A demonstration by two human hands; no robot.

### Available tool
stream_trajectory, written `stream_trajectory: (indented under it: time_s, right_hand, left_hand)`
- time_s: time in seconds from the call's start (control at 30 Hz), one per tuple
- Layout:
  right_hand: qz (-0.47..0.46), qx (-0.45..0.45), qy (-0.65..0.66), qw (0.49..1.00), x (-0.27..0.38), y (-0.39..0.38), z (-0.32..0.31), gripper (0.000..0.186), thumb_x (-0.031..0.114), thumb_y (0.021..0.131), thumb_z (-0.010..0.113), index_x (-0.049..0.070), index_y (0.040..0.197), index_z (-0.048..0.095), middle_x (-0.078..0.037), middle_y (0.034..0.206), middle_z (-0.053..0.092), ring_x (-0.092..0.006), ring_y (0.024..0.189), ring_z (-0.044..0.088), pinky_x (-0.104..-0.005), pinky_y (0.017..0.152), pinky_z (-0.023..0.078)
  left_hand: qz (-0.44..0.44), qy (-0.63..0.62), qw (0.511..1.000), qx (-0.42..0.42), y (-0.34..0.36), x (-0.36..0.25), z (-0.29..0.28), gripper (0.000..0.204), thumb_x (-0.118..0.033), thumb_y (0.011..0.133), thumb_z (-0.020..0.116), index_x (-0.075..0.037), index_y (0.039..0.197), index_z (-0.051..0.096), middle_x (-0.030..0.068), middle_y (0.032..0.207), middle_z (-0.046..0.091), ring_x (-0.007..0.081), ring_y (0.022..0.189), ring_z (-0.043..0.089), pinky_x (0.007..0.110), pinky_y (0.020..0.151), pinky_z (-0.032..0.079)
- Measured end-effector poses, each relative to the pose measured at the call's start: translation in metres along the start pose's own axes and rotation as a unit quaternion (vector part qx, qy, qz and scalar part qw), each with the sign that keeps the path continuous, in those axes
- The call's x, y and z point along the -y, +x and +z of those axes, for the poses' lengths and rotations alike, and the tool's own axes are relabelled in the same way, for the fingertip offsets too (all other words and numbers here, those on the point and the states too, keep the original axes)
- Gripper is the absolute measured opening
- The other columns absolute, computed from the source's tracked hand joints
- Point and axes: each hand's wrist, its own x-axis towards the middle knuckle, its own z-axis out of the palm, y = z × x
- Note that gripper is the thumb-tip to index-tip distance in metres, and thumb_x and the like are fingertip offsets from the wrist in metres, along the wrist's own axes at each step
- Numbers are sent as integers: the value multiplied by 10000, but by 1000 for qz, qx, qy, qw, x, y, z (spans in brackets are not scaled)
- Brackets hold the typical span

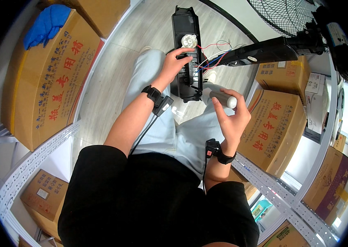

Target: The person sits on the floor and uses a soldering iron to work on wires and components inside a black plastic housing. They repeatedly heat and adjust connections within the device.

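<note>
An opened black plastic fan control housing (187, 28) stands in front of my knees, with a round clear part (189, 41) and a row of black switches (187, 74) inside. My left hand (175, 66) reaches over its left edge, thumb and forefinger gripping it around the middle. Red, blue and white wires (212, 61) run from the housing to a black fan pole (260, 51) on the right. A thick grey cylinder with a white rounded end (223, 99) rests in my right hand (235, 117), fingers wrapped round it. Its far end is hidden, so its kind cannot be told.
Shelves with cardboard boxes flank me: a large box (58, 82) with a blue cloth (47, 25) on top at left, another box (270, 127) at right. A black wire fan guard (283, 16) is at the upper right. A cable (143, 133) hangs from my left wrist.
</note>
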Motion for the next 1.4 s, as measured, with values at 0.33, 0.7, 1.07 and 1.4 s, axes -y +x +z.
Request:
stream_trajectory:
  time_s: [0.33, 0.7, 1.07, 1.4]
  right_hand:
    - [-8, 13, -7, 1000, 1, 2, 3, 371, 108, 770, 823, 47, 1089, 645, -101, 1032, 718, -177, 936, 692, -288, 819, 527]
    - [-113, 24, -54, 992, -10, 6, 10, 507, 124, 784, 797, 54, 1236, 580, -139, 1112, 666, -307, 1031, 653, -356, 886, 508]
    - [-85, 7, -86, 993, -6, 3, 9, 554, 135, 774, 812, 77, 1270, 573, -122, 1059, 675, -278, 937, 660, -348, 811, 522]
    - [-112, 56, -40, 991, -11, 5, 8, 549, 98, 791, 788, 84, 1290, 558, -144, 1161, 659, -287, 1051, 658, -340, 834, 523]
  left_hand:
    - [-9, -14, 1000, 0, 0, -1, 1, 284, -42, 858, 689, -21, 1141, 688, 60, 1130, 685, 124, 1033, 614, 272, 920, 472]
    - [-3, -54, 999, -1, 0, 2, -1, 313, -33, 864, 683, -8, 1176, 676, 80, 1158, 674, 135, 1041, 617, 273, 936, 470]
    - [-10, -56, 998, -10, -1, -1, -1, 312, -24, 855, 688, 0, 1166, 686, 84, 1152, 683, 133, 1036, 622, 275, 930, 474]
    - [-13, -60, 998, -3, 0, -2, -1, 325, -17, 851, 691, 1, 1175, 683, 90, 1166, 677, 143, 1065, 613, 278, 944, 466]
